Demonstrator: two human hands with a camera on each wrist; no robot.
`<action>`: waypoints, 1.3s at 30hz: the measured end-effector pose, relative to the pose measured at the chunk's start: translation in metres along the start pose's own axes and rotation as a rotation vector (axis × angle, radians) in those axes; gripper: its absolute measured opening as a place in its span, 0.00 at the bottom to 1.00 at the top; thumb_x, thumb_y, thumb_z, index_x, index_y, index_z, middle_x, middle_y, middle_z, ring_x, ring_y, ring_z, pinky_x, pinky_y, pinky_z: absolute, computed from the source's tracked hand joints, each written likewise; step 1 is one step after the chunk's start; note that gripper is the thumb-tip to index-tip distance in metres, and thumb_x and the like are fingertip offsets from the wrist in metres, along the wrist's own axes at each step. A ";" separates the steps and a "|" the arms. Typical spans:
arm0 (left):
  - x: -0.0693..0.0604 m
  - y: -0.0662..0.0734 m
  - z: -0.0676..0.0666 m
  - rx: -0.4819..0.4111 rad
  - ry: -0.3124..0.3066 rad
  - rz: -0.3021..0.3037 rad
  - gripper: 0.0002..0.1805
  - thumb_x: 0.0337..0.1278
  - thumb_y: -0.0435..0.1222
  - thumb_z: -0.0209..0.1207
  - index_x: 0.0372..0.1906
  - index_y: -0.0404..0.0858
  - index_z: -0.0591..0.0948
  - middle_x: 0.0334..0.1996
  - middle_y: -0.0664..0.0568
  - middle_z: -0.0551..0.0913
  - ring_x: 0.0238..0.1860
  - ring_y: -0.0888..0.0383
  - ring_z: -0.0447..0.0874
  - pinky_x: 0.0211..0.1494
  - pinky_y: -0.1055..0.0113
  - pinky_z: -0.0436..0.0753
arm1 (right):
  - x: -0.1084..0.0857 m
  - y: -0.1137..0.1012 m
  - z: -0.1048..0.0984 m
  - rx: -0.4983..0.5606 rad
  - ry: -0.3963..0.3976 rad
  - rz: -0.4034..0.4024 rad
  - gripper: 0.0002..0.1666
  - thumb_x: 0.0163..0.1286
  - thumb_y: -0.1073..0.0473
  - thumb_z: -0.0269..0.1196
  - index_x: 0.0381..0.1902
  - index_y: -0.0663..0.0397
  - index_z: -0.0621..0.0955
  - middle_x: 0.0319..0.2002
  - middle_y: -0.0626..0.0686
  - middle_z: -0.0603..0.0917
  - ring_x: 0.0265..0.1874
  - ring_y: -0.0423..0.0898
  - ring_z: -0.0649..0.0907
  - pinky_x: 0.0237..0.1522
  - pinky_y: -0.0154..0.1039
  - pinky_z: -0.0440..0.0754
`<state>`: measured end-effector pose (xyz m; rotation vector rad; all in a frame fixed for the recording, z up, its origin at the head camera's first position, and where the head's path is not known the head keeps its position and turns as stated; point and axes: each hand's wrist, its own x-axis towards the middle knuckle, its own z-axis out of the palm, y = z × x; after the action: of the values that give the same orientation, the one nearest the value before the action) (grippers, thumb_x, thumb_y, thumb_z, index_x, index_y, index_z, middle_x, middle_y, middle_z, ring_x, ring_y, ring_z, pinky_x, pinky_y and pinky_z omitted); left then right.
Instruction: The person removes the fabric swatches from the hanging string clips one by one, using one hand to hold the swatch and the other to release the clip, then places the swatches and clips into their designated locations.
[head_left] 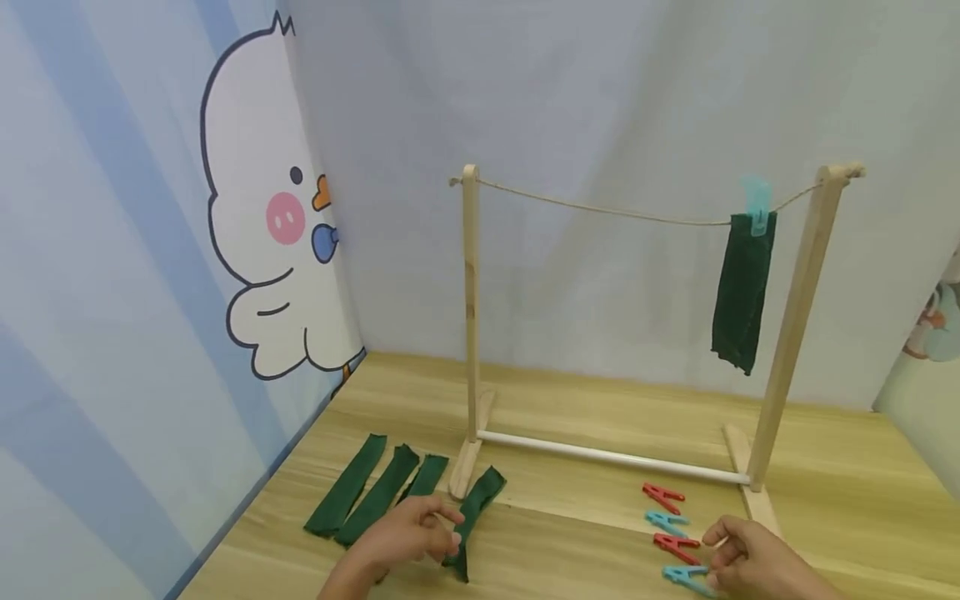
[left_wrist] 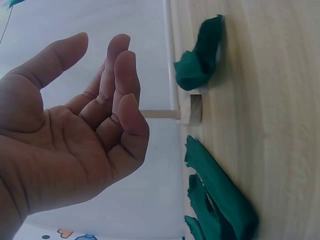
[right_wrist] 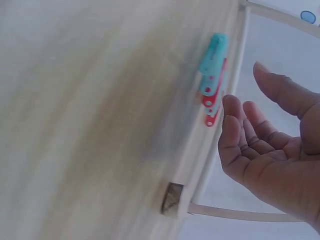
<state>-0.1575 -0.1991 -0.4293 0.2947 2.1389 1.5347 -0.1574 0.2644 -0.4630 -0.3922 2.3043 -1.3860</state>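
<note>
My left hand (head_left: 408, 533), fingers loosely bent and holding nothing, hovers over the green cloth strips at the table's left. Closest to it is the crumpled rightmost strip (head_left: 480, 493); other strips, such as the far left one (head_left: 348, 487), lie side by side. In the left wrist view the palm (left_wrist: 65, 145) is bare. On the right, my right hand (head_left: 757, 562) is beside two red clothespins (head_left: 677, 547) and two light blue ones (head_left: 666, 522). Its fingers are relaxed, with nothing between them in the right wrist view. Whether it touches the nearest clothespin cannot be told.
A wooden rack (head_left: 471, 308) stands behind the hands, with a string (head_left: 600, 208) tied across its posts. Near the right post (head_left: 798, 317) hangs a green cloth (head_left: 742, 292), clipped by a light blue clothespin (head_left: 758, 204). A white rod (head_left: 611, 457) joins the feet.
</note>
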 end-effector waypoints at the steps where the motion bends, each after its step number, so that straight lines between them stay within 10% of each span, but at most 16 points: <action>1: 0.002 0.002 0.001 0.005 -0.003 0.014 0.18 0.55 0.34 0.58 0.50 0.28 0.76 0.29 0.48 0.83 0.30 0.50 0.80 0.34 0.58 0.74 | -0.001 -0.001 -0.003 -0.021 0.001 -0.012 0.20 0.58 0.67 0.66 0.41 0.75 0.70 0.28 0.54 0.75 0.29 0.48 0.76 0.29 0.38 0.77; 7: 0.009 0.010 0.004 0.002 -0.006 0.070 0.17 0.58 0.35 0.58 0.49 0.29 0.77 0.27 0.49 0.81 0.29 0.53 0.78 0.34 0.57 0.76 | 0.000 -0.015 -0.012 -0.099 0.030 -0.128 0.23 0.60 0.64 0.66 0.43 0.78 0.71 0.31 0.55 0.76 0.30 0.40 0.77 0.31 0.34 0.77; 25: 0.026 0.018 0.022 -0.066 -0.016 0.148 0.18 0.59 0.36 0.57 0.52 0.32 0.75 0.31 0.48 0.81 0.33 0.54 0.75 0.36 0.60 0.72 | -0.008 -0.040 -0.023 -0.089 0.136 -0.050 0.28 0.62 0.55 0.65 0.47 0.75 0.70 0.35 0.55 0.76 0.34 0.47 0.78 0.35 0.37 0.78; 39: 0.049 0.043 0.037 -0.019 0.045 0.318 0.15 0.62 0.34 0.56 0.52 0.34 0.77 0.34 0.49 0.80 0.39 0.50 0.78 0.41 0.60 0.76 | -0.010 -0.073 -0.044 -0.197 0.355 -0.260 0.15 0.64 0.70 0.59 0.47 0.74 0.72 0.34 0.50 0.80 0.29 0.40 0.80 0.30 0.35 0.80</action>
<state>-0.1853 -0.1325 -0.4115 0.6244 2.1895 1.7471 -0.1683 0.2695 -0.3781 -0.5619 2.7745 -1.4485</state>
